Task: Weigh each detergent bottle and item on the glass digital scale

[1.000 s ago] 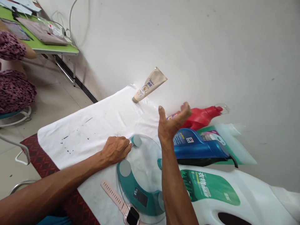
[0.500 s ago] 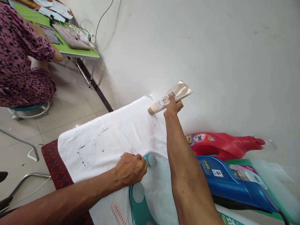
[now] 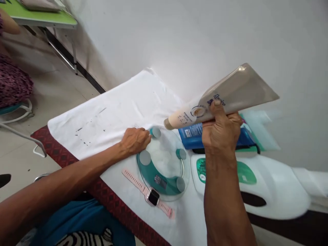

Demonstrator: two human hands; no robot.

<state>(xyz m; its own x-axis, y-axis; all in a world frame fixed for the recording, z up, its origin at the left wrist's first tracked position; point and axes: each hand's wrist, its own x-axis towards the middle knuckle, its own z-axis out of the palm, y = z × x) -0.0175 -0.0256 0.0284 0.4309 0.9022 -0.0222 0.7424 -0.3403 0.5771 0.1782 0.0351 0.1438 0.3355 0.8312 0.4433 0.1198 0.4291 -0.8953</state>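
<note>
My right hand (image 3: 221, 128) grips a large beige squeeze tube (image 3: 237, 90), its thumb across the printed lettering. The tube is tilted, with its capped end (image 3: 168, 123) pointing down and left over the far rim of a round glass bathroom scale (image 3: 159, 182). That scale lies underside up on a white cloth, showing its teal parts and round feet. At its left rim, my left hand (image 3: 135, 140) is closed, fingers curled at the edge between two feet; the fingertips are partly hidden. A pink-strapped smartwatch (image 3: 153, 197) lies along the near edge of the scale.
A white cloth (image 3: 112, 109) with dark marks covers a red patterned cloth (image 3: 125, 203). On the right lie a blue bottle (image 3: 192, 135) and a white bottle (image 3: 274, 188). A wall (image 3: 179, 41) stands behind. Another person (image 3: 14, 82) sits beside a green table (image 3: 38, 17).
My right hand has brought the tube closer from the far cloth edge, now above the bottles. The view has shifted, showing the whole scale and watch. My left hand stays at the scale's rim.
</note>
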